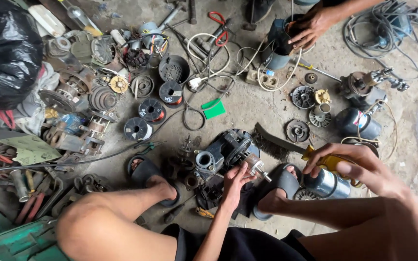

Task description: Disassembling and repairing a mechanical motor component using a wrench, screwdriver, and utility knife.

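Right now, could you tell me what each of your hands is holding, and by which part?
The left hand grips the small metal shaft piece at its near end, beside the black motor housing. The right hand holds a yellow tool around its middle.

Soft, even daylight fills the scene, bright enough to show the grey concrete floor [247, 108] clearly, with only faint, diffuse shadows under the scattered metal parts and beneath the person's legs, and no single light source can be made out. The black plastic bag [6, 48] at the upper left carries small glossy highlights, and a pale washed-out patch lies on the floor at the right edge. The wide lens bends the view outward at the edges, the knees at the bottom loom large and slightly soft, and the centre is sharp.
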